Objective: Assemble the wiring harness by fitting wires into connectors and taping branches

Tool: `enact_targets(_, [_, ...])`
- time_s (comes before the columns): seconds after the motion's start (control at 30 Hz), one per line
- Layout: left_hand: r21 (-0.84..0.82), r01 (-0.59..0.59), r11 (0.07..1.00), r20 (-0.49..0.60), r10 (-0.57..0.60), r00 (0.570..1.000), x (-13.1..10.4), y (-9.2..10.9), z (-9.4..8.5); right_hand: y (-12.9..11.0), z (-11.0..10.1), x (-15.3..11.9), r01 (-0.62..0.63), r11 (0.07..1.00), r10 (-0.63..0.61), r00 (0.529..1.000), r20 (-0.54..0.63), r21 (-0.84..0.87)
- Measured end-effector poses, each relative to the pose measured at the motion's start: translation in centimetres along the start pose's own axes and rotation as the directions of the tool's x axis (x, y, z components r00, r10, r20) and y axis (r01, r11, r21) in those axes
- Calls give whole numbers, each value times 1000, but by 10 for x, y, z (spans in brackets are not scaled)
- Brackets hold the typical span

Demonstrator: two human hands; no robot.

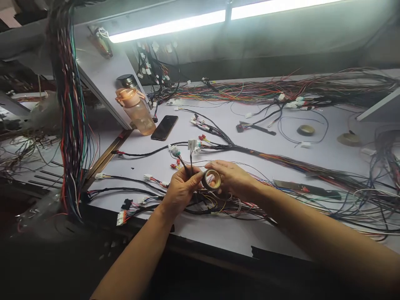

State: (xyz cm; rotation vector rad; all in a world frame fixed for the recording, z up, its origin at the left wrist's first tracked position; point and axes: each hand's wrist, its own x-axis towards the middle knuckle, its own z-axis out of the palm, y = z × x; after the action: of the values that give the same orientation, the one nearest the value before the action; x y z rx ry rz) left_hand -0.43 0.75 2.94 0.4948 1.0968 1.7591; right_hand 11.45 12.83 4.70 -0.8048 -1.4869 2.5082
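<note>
My left hand (181, 187) is closed round two dark wire branches of a wiring harness. Above its fingers a white connector (191, 145) and a smaller pale green and white connector (175, 151) stick up at the branch ends. In my right hand (233, 177) is a roll of black tape (211, 179), gripped at its rim with the core facing me. The roll touches or nearly touches the left fingertips. Beneath both hands lie loose coloured wires (215, 202), partly hidden by them. Behind, a taped harness trunk (250, 151) runs off to the right.
An orange-lidded bottle (137, 110) and a phone (164, 127) stand and lie at the back left. A thick wire bundle (67, 116) hangs at left. Another tape roll (306, 130) and a dark flat blade-like tool (306, 189) rest on the right. A lamp (175, 27) spans above.
</note>
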Motion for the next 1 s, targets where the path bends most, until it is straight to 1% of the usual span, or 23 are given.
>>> enact_targets(0.07, [8, -1, 1000, -29, 1, 1000, 0, -1, -2, 1, -3, -8, 122, 982, -124, 992, -9, -145])
enact_targets(0.1, [12, 5, 1000, -41, -4, 999, 0, -1, -2, 2, -4, -12, 201, 951, -202, 979, 19, -237])
enact_targets(0.13, [13, 12, 1000, -50, -12, 999, 1, -2, -2, 5, -5, -16, 286, 894, -281, 957, 65, -344])
enact_targets(0.17, [10, 17, 1000, -55, -17, 998, 1, -2, -3, 8, -5, -18, 369, 811, -355, 927, 120, -454])
enact_targets(0.2, [3, 18, 1000, -56, -18, 998, 2, -2, -2, 11, -5, -19, 446, 703, -426, 888, 175, -554])
enact_targets(0.27, [-18, 11, 1000, -53, -11, 999, 2, -2, -1, 19, -3, -17, 562, 452, -570, 779, 260, -693])
enact_targets(0.3, [-29, 6, 1000, -52, -7, 999, 2, -2, -1, 22, -2, -16, 589, 345, -625, 725, 289, -731])
enact_targets(0.33, [-42, -2, 999, -51, 0, 999, 1, -1, 0, 24, -1, -14, 595, 268, -667, 682, 301, -757])
enact_targets(0.37, [-57, -11, 998, -48, 9, 999, 0, -1, 1, 25, -1, -12, 592, 221, -696, 652, 299, -775])
enact_targets(0.4, [-73, -22, 997, -38, 19, 999, -1, 0, 1, 25, -2, -11, 584, 203, -717, 635, 287, -786])
enact_targets(0.43, [-88, -33, 996, -24, 31, 999, -2, 0, 2, 22, -3, -10, 571, 216, -731, 632, 257, -792])
enact_targets(0.47, [-102, -43, 994, -6, 43, 999, -3, 1, 3, 19, -5, -10, 557, 259, -746, 634, 203, -789])
enact_targets(0.5, [-112, -51, 992, 11, 52, 999, -4, 1, 3, 14, -8, -11, 542, 332, -760, 638, 122, -772])
enact_targets(0.57, [-118, -50, 992, 44, 56, 997, -5, 2, 4, 1, -12, -11, 507, 528, -744, 663, -84, -681])
enact_targets(0.6, [-113, -47, 992, 56, 54, 997, -5, 2, 4, -7, -12, -9, 487, 627, -706, 685, -180, -608])
enact_targets(0.63, [-102, -43, 994, 68, 50, 996, -5, 2, 4, -14, -12, -7, 468, 710, -655, 713, -250, -527])
enact_targets(0.67, [-87, -35, 996, 81, 42, 996, -5, 2, 4, -20, -9, -4, 451, 773, -602, 743, -292, -446])
enact_targets(0.73, [-49, -24, 999, 100, 28, 995, -4, 1, 5, -31, -2, 3, 430, 851, -515, 797, -315, -302])
enact_targets(0.83, [-3, -16, 1000, 97, 16, 995, -3, 3, 6, -40, 13, 14, 448, 884, -467, 846, -257, -132])
enact_targets(0.9, [29, 1, 1000, 98, -4, 995, -2, 5, 8, -42, 22, 16, 465, 881, -472, 861, -188, -82])
enact_targets(1.0, [64, 23, 998, 114, -31, 993, -2, 9, 11, -44, 31, 14, 494, 861, -507, 854, -116, -126])
